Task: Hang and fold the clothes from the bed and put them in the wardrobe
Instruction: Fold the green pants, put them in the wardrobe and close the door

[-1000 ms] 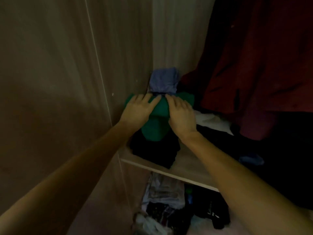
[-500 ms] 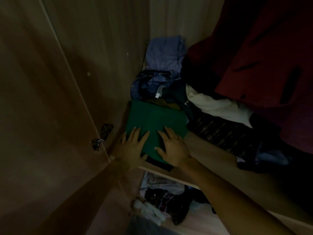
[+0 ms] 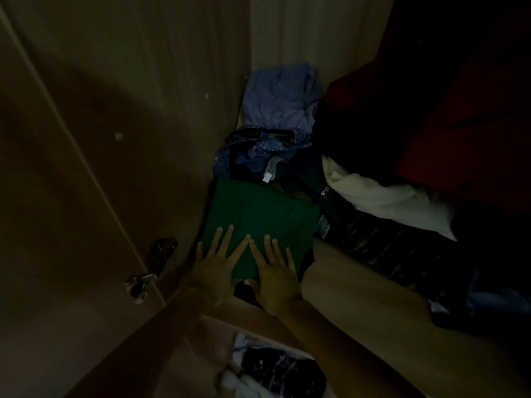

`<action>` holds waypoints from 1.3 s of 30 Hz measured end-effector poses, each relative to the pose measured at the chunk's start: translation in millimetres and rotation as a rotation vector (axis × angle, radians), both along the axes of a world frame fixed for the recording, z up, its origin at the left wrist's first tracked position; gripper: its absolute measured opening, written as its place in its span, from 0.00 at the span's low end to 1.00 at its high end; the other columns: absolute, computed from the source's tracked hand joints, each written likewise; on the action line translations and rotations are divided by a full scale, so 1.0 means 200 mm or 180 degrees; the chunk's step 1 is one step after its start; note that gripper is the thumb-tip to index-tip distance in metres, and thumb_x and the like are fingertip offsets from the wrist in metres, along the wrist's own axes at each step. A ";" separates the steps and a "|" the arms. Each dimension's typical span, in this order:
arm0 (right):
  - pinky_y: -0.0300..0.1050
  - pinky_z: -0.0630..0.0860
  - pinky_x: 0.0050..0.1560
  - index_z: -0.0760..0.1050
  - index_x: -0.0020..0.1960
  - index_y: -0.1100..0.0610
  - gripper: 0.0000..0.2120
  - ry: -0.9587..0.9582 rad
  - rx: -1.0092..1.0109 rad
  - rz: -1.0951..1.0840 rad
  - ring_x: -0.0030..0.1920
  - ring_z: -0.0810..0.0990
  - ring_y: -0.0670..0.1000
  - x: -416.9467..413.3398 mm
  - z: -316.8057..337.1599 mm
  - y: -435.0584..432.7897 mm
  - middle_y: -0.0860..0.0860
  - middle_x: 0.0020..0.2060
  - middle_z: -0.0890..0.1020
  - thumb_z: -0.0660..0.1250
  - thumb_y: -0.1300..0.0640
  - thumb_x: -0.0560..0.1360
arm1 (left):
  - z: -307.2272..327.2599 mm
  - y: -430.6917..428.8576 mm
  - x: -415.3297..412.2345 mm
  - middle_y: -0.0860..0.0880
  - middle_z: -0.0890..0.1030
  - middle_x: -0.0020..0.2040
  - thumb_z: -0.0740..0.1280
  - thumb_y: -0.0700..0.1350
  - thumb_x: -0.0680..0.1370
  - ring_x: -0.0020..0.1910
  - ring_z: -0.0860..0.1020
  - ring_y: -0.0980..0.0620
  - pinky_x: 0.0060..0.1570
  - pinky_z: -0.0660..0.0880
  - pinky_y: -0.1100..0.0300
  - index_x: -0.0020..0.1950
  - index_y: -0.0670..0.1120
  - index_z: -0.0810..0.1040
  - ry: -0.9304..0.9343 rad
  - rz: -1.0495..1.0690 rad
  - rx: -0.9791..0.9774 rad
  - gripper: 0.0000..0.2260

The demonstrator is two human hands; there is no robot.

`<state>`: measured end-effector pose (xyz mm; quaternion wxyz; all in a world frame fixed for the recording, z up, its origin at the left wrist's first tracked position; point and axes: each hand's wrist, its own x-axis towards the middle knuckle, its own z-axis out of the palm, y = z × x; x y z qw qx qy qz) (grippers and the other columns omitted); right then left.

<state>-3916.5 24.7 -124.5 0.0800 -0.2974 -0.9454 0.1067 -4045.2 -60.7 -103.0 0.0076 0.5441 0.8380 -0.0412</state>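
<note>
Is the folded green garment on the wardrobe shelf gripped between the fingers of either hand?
No, the left hand and the right hand lie flat, fingers spread, on top of the folded green garment.

I see a very dim, murky view. Faint light reaches the wardrobe wall [image 3: 301,33] at top; the right side sinks into black shadow. Edges bend, details are soft.

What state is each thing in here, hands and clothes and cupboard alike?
Left hand: open, flat on the green garment.
Right hand: open, flat on it too.
Green garment: folded, lying on the shelf.
Blue clothes: crumpled behind it.
Red garment: hanging.
Wardrobe door: open.
</note>
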 end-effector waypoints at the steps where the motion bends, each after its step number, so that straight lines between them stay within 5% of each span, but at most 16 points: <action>1: 0.53 0.33 0.71 0.36 0.76 0.48 0.38 -0.0025 -0.0028 -0.0023 0.76 0.39 0.55 -0.01 0.00 0.00 0.56 0.76 0.39 0.59 0.44 0.79 | 0.00 0.01 -0.01 0.49 0.27 0.72 0.60 0.58 0.78 0.74 0.32 0.45 0.72 0.44 0.38 0.69 0.59 0.27 -0.0030 0.0035 -0.0074 0.40; 5: 0.55 0.36 0.74 0.37 0.77 0.48 0.38 -0.0407 -0.0212 0.0049 0.76 0.40 0.54 0.01 0.08 0.02 0.56 0.77 0.40 0.58 0.41 0.78 | 0.11 0.04 0.03 0.47 0.33 0.76 0.64 0.56 0.75 0.75 0.35 0.43 0.71 0.45 0.37 0.75 0.59 0.34 -0.0291 0.0092 -0.0453 0.42; 9: 0.57 0.37 0.74 0.47 0.78 0.49 0.33 -0.0100 -0.0259 0.0056 0.77 0.45 0.55 0.09 0.21 -0.01 0.57 0.77 0.48 0.55 0.41 0.78 | 0.25 -0.01 0.13 0.43 0.49 0.78 0.59 0.55 0.73 0.76 0.50 0.44 0.73 0.46 0.47 0.77 0.55 0.49 -0.0501 0.0072 0.0247 0.35; 14: 0.53 0.36 0.74 0.46 0.78 0.48 0.28 -0.0279 -0.0177 0.0007 0.77 0.41 0.55 0.21 0.13 -0.05 0.55 0.77 0.43 0.50 0.44 0.81 | 0.11 -0.07 0.16 0.45 0.40 0.78 0.56 0.49 0.78 0.76 0.41 0.48 0.74 0.40 0.50 0.77 0.55 0.44 -0.0730 0.0230 0.0199 0.31; 20: 0.53 0.39 0.74 0.48 0.78 0.47 0.28 -0.0280 -0.0272 -0.0036 0.77 0.44 0.55 0.17 0.10 0.01 0.55 0.77 0.46 0.53 0.45 0.81 | 0.20 0.00 0.17 0.46 0.44 0.78 0.56 0.54 0.78 0.77 0.45 0.46 0.74 0.46 0.49 0.77 0.55 0.48 -0.0700 0.0454 -0.0205 0.29; 24: 0.51 0.42 0.74 0.52 0.77 0.50 0.26 0.0200 -0.0351 -0.0154 0.76 0.49 0.54 0.25 0.21 -0.07 0.54 0.77 0.53 0.54 0.49 0.81 | 0.29 -0.08 0.32 0.45 0.66 0.72 0.54 0.55 0.78 0.71 0.62 0.46 0.70 0.58 0.52 0.74 0.49 0.61 -0.0418 0.0323 0.0287 0.26; 28: 0.52 0.47 0.75 0.55 0.76 0.52 0.25 0.0629 -0.0260 -0.0200 0.76 0.51 0.55 0.37 0.43 -0.19 0.55 0.76 0.57 0.54 0.49 0.81 | 0.44 -0.25 0.43 0.46 0.66 0.73 0.51 0.57 0.80 0.72 0.61 0.47 0.70 0.56 0.49 0.74 0.49 0.63 -0.0291 0.0343 0.0837 0.23; 32: 0.54 0.54 0.74 0.61 0.74 0.55 0.24 0.0992 -0.0010 -0.0274 0.74 0.58 0.57 0.51 0.67 -0.37 0.57 0.73 0.63 0.55 0.48 0.81 | 0.62 -0.50 0.55 0.44 0.67 0.72 0.40 0.63 0.75 0.71 0.64 0.45 0.69 0.59 0.49 0.73 0.48 0.65 -0.0239 0.0111 0.1302 0.34; 39: 0.55 0.71 0.63 0.71 0.68 0.60 0.24 0.1304 0.0356 -0.0345 0.64 0.73 0.59 0.74 0.89 -0.82 0.59 0.64 0.75 0.56 0.47 0.78 | 0.84 -0.97 0.75 0.40 0.69 0.70 0.40 0.63 0.76 0.71 0.64 0.42 0.70 0.56 0.45 0.72 0.46 0.67 0.0120 -0.0488 0.1507 0.34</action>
